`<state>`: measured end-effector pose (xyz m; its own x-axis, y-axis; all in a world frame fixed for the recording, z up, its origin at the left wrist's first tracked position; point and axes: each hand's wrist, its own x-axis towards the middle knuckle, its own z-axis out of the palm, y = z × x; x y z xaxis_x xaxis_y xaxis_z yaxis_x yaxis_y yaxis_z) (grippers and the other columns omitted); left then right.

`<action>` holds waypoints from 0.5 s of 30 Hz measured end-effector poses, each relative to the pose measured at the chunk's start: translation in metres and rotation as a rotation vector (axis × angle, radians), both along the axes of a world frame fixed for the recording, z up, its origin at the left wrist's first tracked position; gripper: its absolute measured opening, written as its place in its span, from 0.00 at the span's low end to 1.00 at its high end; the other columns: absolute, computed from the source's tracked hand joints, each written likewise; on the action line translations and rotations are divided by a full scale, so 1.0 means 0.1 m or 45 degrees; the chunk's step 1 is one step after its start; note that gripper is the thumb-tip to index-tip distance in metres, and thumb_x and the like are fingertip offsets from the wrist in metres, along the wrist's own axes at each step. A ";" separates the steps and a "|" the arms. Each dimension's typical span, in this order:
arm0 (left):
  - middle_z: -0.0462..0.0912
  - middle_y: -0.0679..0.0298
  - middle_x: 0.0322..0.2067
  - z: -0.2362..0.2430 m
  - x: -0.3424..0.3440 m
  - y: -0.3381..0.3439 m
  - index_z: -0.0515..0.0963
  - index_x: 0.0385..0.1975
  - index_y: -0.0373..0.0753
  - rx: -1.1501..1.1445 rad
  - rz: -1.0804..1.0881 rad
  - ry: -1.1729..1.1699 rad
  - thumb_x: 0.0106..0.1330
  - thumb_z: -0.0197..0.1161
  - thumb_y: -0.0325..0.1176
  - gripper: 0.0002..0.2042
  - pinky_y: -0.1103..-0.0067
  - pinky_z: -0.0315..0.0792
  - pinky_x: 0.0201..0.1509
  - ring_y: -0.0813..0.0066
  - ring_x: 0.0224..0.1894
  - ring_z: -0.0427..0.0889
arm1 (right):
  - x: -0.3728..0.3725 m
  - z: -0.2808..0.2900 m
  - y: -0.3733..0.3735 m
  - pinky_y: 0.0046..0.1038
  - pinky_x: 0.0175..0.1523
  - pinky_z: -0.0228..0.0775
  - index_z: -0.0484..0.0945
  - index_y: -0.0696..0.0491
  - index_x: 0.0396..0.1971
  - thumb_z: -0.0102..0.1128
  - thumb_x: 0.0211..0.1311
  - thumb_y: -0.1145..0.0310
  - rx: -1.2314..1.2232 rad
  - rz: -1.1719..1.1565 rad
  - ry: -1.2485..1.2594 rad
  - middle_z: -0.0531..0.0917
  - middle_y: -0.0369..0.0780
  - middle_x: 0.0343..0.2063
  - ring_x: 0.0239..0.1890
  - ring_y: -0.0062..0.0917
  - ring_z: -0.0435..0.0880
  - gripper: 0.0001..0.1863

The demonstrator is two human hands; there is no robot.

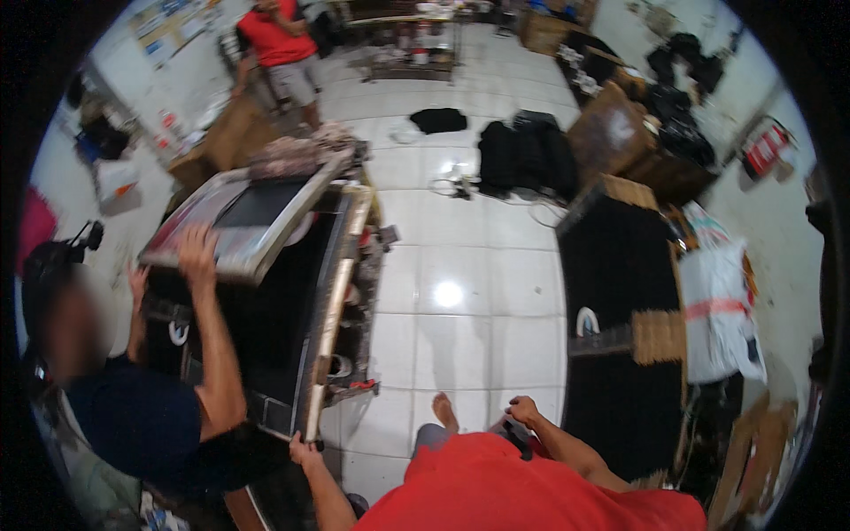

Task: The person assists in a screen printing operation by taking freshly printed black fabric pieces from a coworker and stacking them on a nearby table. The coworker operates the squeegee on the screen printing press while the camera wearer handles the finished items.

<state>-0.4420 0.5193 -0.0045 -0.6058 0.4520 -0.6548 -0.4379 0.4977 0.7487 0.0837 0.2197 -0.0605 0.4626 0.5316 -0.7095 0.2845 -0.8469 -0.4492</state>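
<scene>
Gripping the print table's near corner with your left hand; right hand clenching a dark tool, next needing steady alignment.

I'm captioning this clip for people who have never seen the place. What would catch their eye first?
Probably the big screen frame at left, lifted at a tilt over a black-topped press table by a co-worker in a dark shirt. The wearer's left hand touches the table's near corner, and the right hand grips a small dark object above the red shirt. Stacks of black cloth fill the right, with white floor tiles between.
</scene>
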 end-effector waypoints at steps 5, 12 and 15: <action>0.76 0.57 0.31 0.35 -0.16 0.13 0.74 0.37 0.35 -0.041 0.195 -0.028 0.51 0.65 0.32 0.15 0.78 0.64 0.27 0.71 0.28 0.73 | -0.70 0.52 2.57 0.26 0.43 0.71 0.74 0.61 0.46 0.63 0.49 0.69 0.423 0.077 0.582 0.81 0.42 0.37 0.38 0.25 0.78 0.23; 0.73 0.68 0.20 1.20 -0.15 0.04 0.73 0.30 0.39 0.157 -0.134 -0.040 0.58 0.61 0.30 0.05 0.84 0.59 0.20 0.80 0.18 0.68 | -1.99 1.02 4.92 0.37 0.47 0.72 0.70 0.56 0.46 0.61 0.55 0.66 0.608 -0.586 1.882 0.78 0.40 0.38 0.42 0.29 0.78 0.19; 0.74 0.68 0.21 1.40 0.06 0.01 0.71 0.27 0.39 0.232 -0.227 0.018 0.58 0.61 0.28 0.05 0.83 0.61 0.23 0.79 0.20 0.70 | -2.17 0.98 5.21 0.41 0.50 0.71 0.71 0.56 0.41 0.60 0.55 0.72 0.662 -0.631 2.221 0.79 0.42 0.36 0.39 0.34 0.79 0.14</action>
<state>-0.4359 0.5203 0.1357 -0.5145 0.6625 -0.5444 -0.3439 0.4221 0.8388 -0.1334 0.7406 0.0376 -0.3435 0.8812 -0.3247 -0.9065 -0.4015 -0.1304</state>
